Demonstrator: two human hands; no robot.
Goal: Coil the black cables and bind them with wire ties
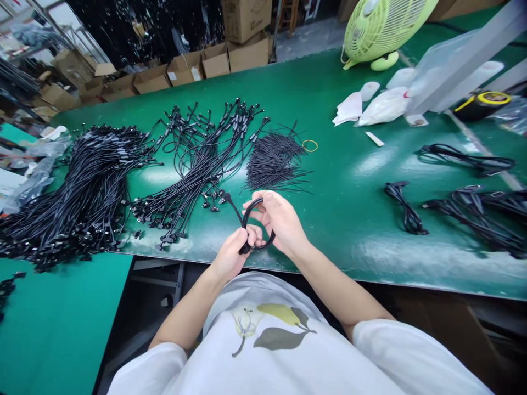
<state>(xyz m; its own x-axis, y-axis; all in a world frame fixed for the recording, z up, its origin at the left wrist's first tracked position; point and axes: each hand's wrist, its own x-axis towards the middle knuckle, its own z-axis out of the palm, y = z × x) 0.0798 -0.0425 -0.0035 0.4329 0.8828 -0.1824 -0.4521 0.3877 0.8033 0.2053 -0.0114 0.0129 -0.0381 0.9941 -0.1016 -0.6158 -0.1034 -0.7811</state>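
Both hands work one black cable (252,207) at the near edge of the green table (349,181). My left hand (234,255) is closed, pinching the cable's end at the bottom of a small loop. My right hand (280,219) is curled through that loop, fingers wrapped round the cable. The cable's free end trails up and left toward a fan of loose black cables (197,159). Just beyond the hands lies a bunch of thin black ties (275,162).
A large heap of black cables (82,192) covers the table's left. Coiled cables (405,211) and further bundles (477,211) lie right. A yellow rubber band (310,145), plastic bags (387,104), a green fan (382,27) and cardboard boxes (214,60) sit at the back.
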